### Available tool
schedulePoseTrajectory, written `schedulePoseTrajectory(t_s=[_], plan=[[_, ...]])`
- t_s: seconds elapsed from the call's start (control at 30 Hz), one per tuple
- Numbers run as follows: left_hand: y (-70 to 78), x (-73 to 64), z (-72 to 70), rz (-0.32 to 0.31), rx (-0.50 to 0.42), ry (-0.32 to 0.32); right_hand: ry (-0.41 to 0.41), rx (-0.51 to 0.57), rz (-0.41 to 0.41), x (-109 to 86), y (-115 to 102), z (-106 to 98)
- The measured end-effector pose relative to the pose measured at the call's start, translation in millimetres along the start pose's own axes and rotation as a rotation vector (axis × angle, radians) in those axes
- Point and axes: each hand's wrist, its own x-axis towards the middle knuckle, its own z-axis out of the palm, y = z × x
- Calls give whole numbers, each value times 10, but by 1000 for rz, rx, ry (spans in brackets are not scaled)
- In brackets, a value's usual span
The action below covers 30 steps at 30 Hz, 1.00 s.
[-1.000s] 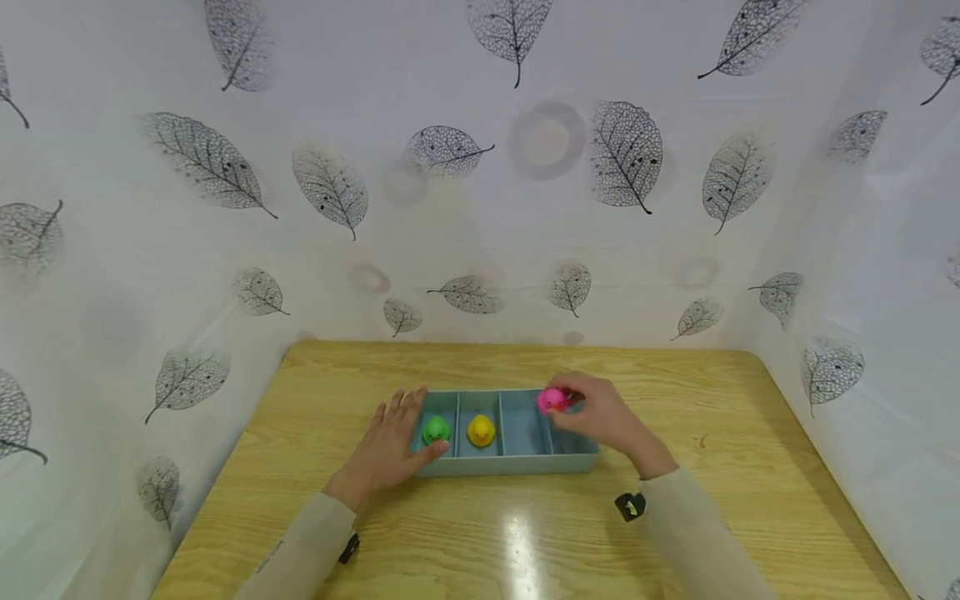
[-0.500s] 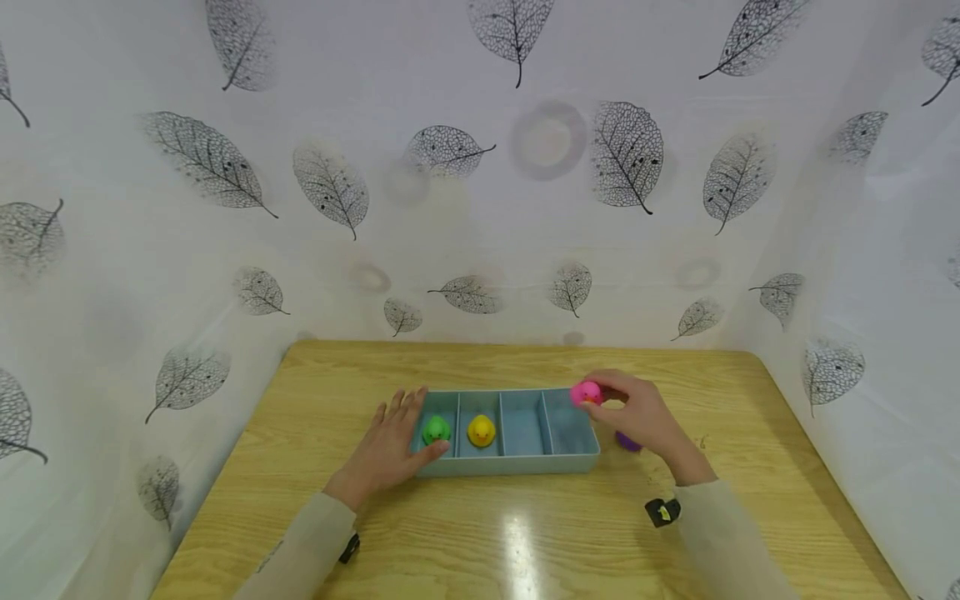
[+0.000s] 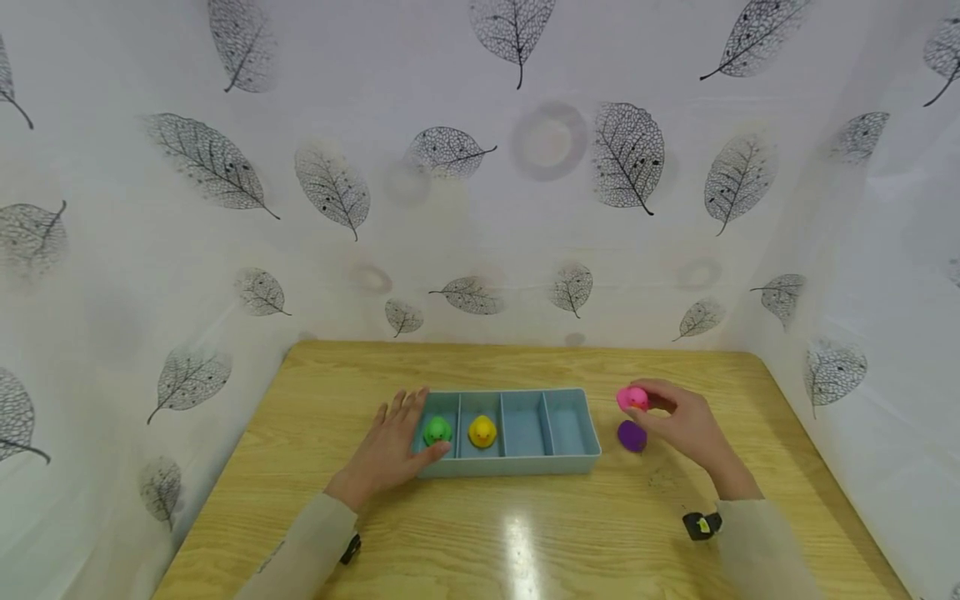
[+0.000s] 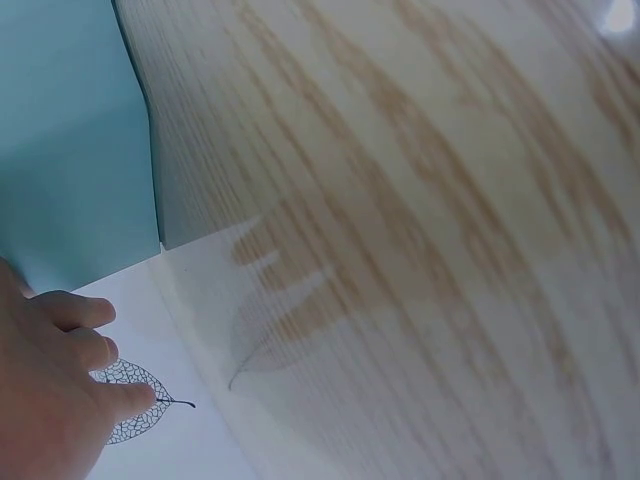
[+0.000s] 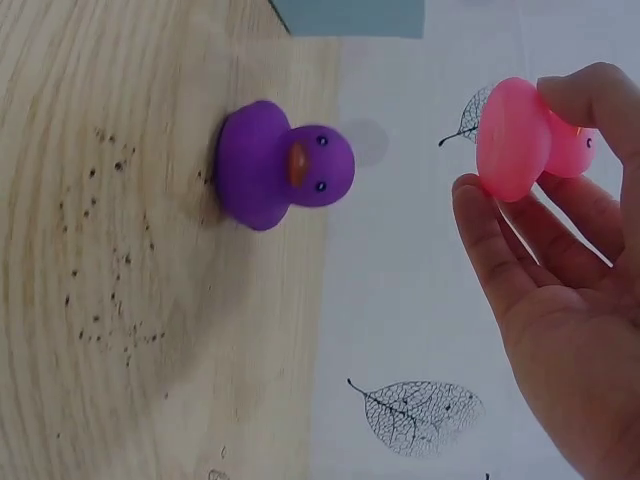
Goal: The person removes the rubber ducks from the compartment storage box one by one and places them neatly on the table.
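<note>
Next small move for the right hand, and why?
Probably lower the pink duck onto the table just beyond the purple duck: the right hand has carried it rightward, clear of the tray, and the purple duck already sits there, so avoid bumping it.

Tray (image 3: 510,467) on bench (image 3: 420,533), long side to front, four compartments in row. End duck (image 3: 437,431) in leftmost compartment; second duck (image 3: 482,432) in next one, right of it. Two further compartments right of that. Left hand (image 3: 382,450) at tray's left end, thumb reaching over front of leftmost compartment. Loose duck (image 3: 632,436) on bench, just beside tray's right end. Held duck (image 3: 632,398) in right hand (image 3: 686,421), raised above bench, right of tray. Sheet (image 3: 510,225) behind bench and along both sides.
</note>
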Motion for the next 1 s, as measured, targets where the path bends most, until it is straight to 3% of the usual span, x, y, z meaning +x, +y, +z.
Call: schedulePoseTrajectory(t_s=[0.4,0.8,1.0], plan=[[3,0,1,-1,-3,-3,59,-33,75,-160,254,-240],[13,2,-3,-3,-3,-4,42,-58,131,-248,489,-313],[2,-6,15,-5,-3,-1,1,-112,207,-270,571,-280]])
